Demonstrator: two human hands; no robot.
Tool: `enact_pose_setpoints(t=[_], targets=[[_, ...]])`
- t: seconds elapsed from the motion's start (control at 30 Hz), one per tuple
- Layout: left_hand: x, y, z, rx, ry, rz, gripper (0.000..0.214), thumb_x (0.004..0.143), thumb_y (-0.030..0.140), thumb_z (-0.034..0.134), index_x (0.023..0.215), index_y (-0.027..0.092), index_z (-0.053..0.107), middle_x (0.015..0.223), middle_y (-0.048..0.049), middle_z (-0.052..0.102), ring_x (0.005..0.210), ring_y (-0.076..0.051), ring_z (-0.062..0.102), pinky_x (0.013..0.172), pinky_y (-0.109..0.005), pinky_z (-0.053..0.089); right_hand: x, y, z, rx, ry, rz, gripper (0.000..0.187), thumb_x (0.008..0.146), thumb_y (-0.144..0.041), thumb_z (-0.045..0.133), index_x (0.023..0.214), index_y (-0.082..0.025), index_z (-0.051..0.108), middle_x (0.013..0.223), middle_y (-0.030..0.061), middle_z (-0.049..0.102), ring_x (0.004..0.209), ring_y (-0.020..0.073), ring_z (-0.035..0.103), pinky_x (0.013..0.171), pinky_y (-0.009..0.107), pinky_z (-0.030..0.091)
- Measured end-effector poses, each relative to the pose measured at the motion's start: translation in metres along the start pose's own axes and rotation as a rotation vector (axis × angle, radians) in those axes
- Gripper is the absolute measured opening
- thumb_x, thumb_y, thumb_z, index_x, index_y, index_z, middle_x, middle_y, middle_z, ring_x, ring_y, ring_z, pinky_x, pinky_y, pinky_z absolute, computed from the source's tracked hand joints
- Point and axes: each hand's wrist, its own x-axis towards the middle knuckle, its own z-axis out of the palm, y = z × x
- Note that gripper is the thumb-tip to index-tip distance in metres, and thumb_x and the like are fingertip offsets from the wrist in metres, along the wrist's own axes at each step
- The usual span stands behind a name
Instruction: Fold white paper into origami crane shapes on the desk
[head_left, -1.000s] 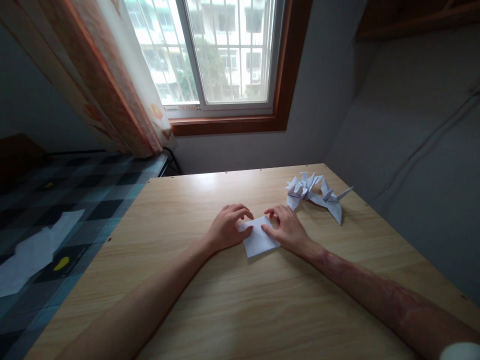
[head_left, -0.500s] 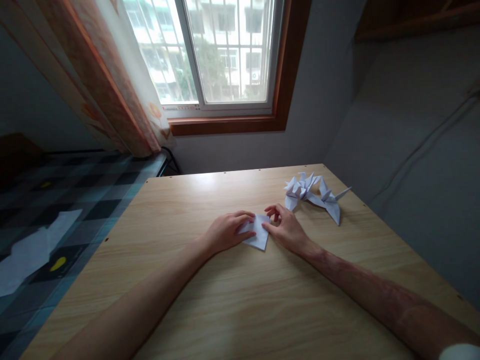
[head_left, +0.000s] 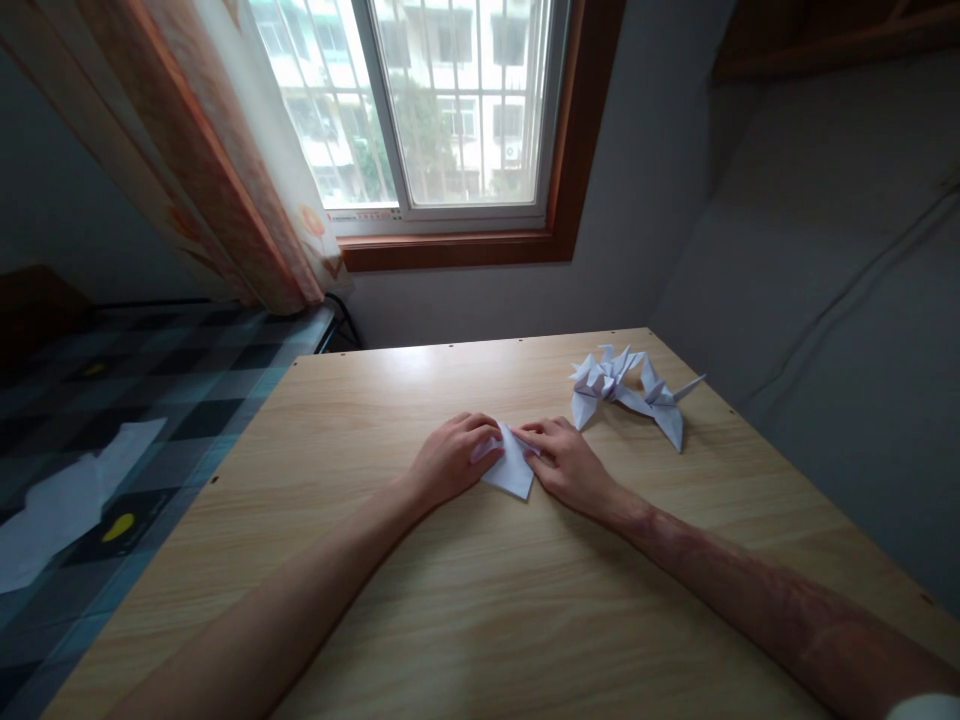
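Paper (head_left: pixel 513 476) lies on tabletop (head_left: pixel 487 600). L hand (head_left: pixel 456 458) pinches its left side; best keep that steady. R hand (head_left: pixel 568 463) pinches its right side; align edges b4 creasing, then press firmly & evenly w/o letting layers slip.

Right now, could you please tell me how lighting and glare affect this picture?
In the head view, the window is washed out by daylight, pale glare lies on the far part of the table, the right wall is dim, and fine creases on the handled paper are hard to see.
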Motion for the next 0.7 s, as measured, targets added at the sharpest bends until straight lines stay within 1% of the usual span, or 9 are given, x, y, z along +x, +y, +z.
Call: enact_pose_setpoints(t=[0.1, 0.23, 0.3, 0.4, 0.5, 0.6, 0.7], targets=[[-0.0001, 0.0001, 0.0001, 0.059, 0.038, -0.031, 0.022, 0.103, 0.036, 0.069, 0.120, 0.024, 0.076, 0.124, -0.0095, 0.076, 0.113, -0.028, 0.070, 0.104, -0.045, 0.058, -0.0003, -0.0011, 0.0000, -0.063, -0.045, -0.068, 0.046, 0.106, -0.015, 0.056, 0.147, -0.030, 0.070, 0.137, 0.0086, 0.076, 0.123, 0.0288, 0.064, 0.109, 0.047, 0.052], [-0.0016, -0.0004, 0.0011, 0.030, 0.059, -0.056, 0.022, 0.108, 0.025, 0.057, 0.120, 0.025, 0.075, 0.123, -0.0076, 0.077, 0.114, -0.026, 0.069, 0.102, -0.041, 0.059, -0.0017, -0.0046, 0.0014, -0.101, -0.063, -0.117, 0.044, 0.108, -0.018, 0.054, 0.149, -0.026, 0.068, 0.140, 0.0097, 0.075, 0.127, 0.0288, 0.063, 0.113, 0.048, 0.052], [-0.0019, -0.0013, 0.0014, 0.014, 0.064, -0.067, 0.022, 0.109, 0.024, 0.054, 0.118, 0.025, 0.075, 0.122, -0.0067, 0.077, 0.114, -0.025, 0.069, 0.101, -0.040, 0.059, -0.0026, -0.0055, 0.0031, -0.103, -0.066, -0.119, 0.044, 0.107, -0.020, 0.057, 0.150, -0.024, 0.066, 0.141, 0.0108, 0.074, 0.127, 0.0288, 0.063, 0.113, 0.047, 0.052], [-0.0013, -0.0027, 0.0009, 0.025, 0.056, -0.063, 0.019, 0.108, 0.026, 0.057, 0.115, 0.024, 0.074, 0.123, -0.0065, 0.078, 0.112, -0.026, 0.070, 0.101, -0.042, 0.058, -0.0039, -0.0048, 0.0060, -0.125, -0.076, -0.103, 0.050, 0.105, -0.021, 0.059, 0.155, -0.021, 0.061, 0.147, 0.0132, 0.070, 0.135, 0.0303, 0.060, 0.118, 0.049, 0.050], [-0.0004, -0.0025, -0.0004, 0.060, 0.057, -0.072, 0.017, 0.106, 0.028, 0.061, 0.115, 0.023, 0.074, 0.123, -0.0079, 0.078, 0.111, -0.027, 0.071, 0.101, -0.044, 0.057, -0.0052, -0.0038, 0.0077, -0.165, -0.110, -0.109, 0.053, 0.106, -0.017, 0.053, 0.159, -0.018, 0.057, 0.156, 0.0140, 0.064, 0.148, 0.0305, 0.054, 0.125, 0.052, 0.044], [-0.0003, -0.0012, -0.0013, 0.093, 0.078, -0.087, 0.017, 0.105, 0.031, 0.063, 0.115, 0.023, 0.075, 0.121, -0.0090, 0.078, 0.109, -0.027, 0.071, 0.101, -0.045, 0.057, -0.0064, -0.0040, 0.0079, -0.201, -0.146, -0.131, 0.058, 0.105, -0.011, 0.049, 0.162, -0.020, 0.054, 0.161, 0.0119, 0.061, 0.154, 0.0293, 0.050, 0.129, 0.054, 0.039], [-0.0004, -0.0002, -0.0013, 0.102, 0.093, -0.086, 0.018, 0.106, 0.030, 0.061, 0.114, 0.024, 0.076, 0.120, -0.0083, 0.078, 0.108, -0.026, 0.071, 0.101, -0.045, 0.056, -0.0073, -0.0043, 0.0081, -0.204, -0.155, -0.142, 0.065, 0.102, -0.006, 0.049, 0.165, -0.024, 0.050, 0.164, 0.0099, 0.059, 0.155, 0.0279, 0.051, 0.130, 0.054, 0.038]])
